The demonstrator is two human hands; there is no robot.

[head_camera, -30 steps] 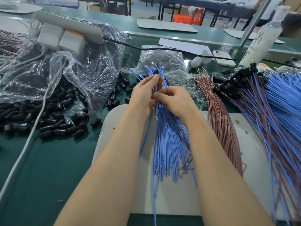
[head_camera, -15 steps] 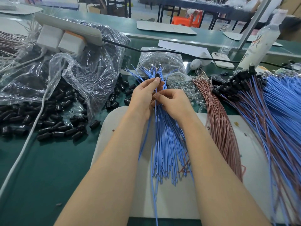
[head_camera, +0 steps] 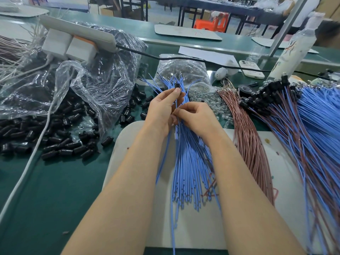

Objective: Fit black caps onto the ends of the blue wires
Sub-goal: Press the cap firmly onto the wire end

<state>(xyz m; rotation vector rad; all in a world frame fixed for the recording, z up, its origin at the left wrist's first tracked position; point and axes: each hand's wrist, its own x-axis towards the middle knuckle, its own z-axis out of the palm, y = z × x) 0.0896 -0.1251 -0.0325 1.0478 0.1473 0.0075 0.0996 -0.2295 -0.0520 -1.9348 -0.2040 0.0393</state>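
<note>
Loose black caps (head_camera: 55,140) lying in heap on green counter (head_camera: 46,190) at left, beside clear bag (head_camera: 82,85). Left hand (head_camera: 163,109) pinching one black cap (head_camera: 177,86) between thumb and fingertip, holding it up by far ends of blue wires (head_camera: 189,162). Blue wires lying in bundle on white mat (head_camera: 193,232), between both arms. Right hand (head_camera: 198,118) touching left hand, fingers curling in, pinching blue wire. Brown wires (head_camera: 252,144) lying further right. Capped wires (head_camera: 261,102) heaping at right edge.
</note>
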